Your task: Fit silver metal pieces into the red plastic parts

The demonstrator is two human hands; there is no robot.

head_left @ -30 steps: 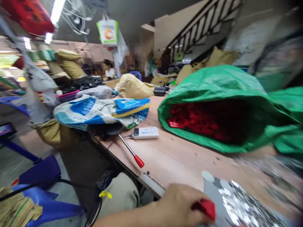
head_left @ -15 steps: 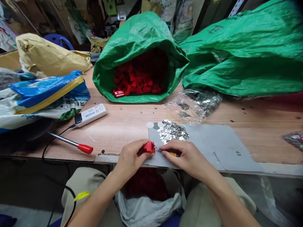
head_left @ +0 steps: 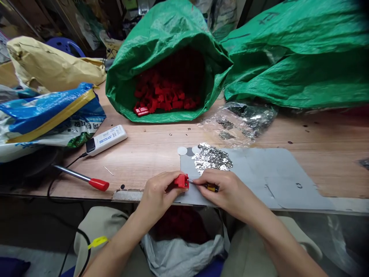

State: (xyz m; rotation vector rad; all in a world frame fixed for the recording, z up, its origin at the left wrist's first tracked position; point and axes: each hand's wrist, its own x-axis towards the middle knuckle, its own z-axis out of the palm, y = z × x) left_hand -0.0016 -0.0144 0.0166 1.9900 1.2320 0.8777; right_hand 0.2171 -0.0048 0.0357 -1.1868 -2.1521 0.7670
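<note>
A small red plastic part (head_left: 181, 181) is pinched between the thumb and fingers of my left hand (head_left: 158, 192), over the front edge of the grey mat (head_left: 253, 177). My right hand (head_left: 223, 188) grips a small screwdriver (head_left: 211, 187) with a yellow and black handle, its thin metal shaft pointing left. The tip meets the right side of the red part; whether it is inside a hole is too small to tell. Behind my right hand lies a pile of small shiny metal pieces (head_left: 213, 157) on the mat.
A green sack (head_left: 170, 34) opens toward me with red parts (head_left: 161, 94) inside. Another green sack (head_left: 302, 57) and a clear bag (head_left: 245, 119) lie at right. A white device (head_left: 106, 140) and a red-tipped lever (head_left: 98, 184) are at left. Below the table edge sits a whitish sack (head_left: 184, 256).
The camera view has shifted slightly. The screwdriver tip has come closer to the red part and now touches its right side. Both hands keep their grips.
</note>
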